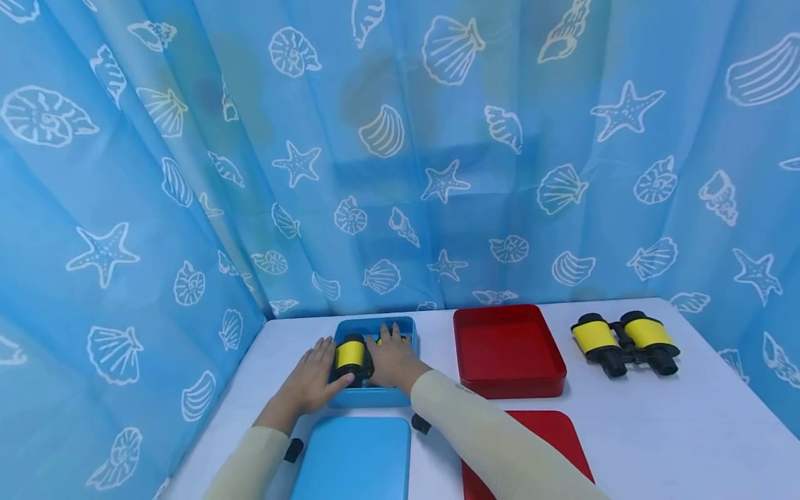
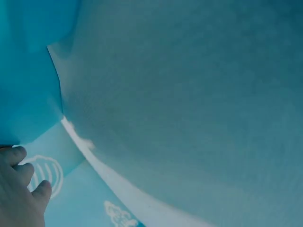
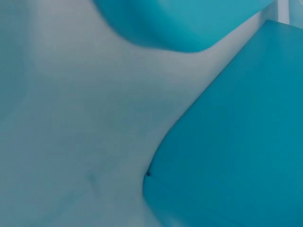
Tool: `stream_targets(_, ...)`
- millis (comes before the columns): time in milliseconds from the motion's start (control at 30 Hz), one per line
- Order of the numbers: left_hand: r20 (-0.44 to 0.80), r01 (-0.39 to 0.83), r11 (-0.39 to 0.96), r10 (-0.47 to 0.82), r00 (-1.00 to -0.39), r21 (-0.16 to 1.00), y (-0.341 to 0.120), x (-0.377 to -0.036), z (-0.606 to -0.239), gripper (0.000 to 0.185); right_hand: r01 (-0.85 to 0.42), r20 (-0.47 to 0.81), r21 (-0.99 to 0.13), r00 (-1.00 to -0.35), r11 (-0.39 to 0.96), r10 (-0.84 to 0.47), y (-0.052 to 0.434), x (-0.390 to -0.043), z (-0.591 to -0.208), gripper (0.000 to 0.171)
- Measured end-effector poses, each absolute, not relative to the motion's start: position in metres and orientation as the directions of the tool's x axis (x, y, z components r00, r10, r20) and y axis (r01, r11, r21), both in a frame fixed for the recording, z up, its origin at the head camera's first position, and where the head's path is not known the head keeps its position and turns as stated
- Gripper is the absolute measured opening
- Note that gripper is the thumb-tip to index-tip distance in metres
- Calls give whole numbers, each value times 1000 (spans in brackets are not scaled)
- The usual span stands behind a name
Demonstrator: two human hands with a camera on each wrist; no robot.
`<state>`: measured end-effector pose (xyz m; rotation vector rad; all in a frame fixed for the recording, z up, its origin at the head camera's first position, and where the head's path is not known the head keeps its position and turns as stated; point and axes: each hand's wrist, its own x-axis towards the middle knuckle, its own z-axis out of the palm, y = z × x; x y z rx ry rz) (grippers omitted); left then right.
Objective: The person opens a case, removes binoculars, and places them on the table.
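A pair of black binoculars with yellow bands (image 1: 350, 355) lies in an open blue box (image 1: 373, 397) at the back left of the white table (image 1: 656, 430). My left hand (image 1: 310, 377) grips its left barrel, with the thumb under the near end. My right hand (image 1: 389, 361) lies curled over the right barrel and hides most of it. In the left wrist view only my left hand's fingertips (image 2: 21, 187) show, slightly curled, against blue curtain. The right wrist view shows blurred blue plastic (image 3: 236, 137) and white table top (image 3: 71, 118), no hand.
A blue lid (image 1: 353, 458) lies in front of the blue box. To the right stand an open red box (image 1: 509, 351), a red lid (image 1: 544, 441) before it, and a second pair of yellow-banded binoculars (image 1: 625, 342). A blue shell-print curtain (image 1: 400, 153) closes the back and sides.
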<state>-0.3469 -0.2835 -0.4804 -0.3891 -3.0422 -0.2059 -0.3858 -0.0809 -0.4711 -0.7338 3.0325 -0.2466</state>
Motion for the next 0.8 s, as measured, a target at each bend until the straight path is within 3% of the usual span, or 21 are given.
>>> stream_targets(333, 87, 249, 962, 240, -967, 111, -284, -347, -480, 101, -452, 39, -186, -890, 872, -454, -82, -386, -462, 92)
stream_targets(600, 102, 247, 963, 236, -966, 111, -282, -346, -479, 104, -507, 98, -28, -859, 862, -502, -66, -396, -431, 91)
stream_targets(800, 95, 253, 962, 244, -965, 98, -281, -345, -479, 95, -552, 65, 17, -831, 833, -552, -26, -402, -409, 94)
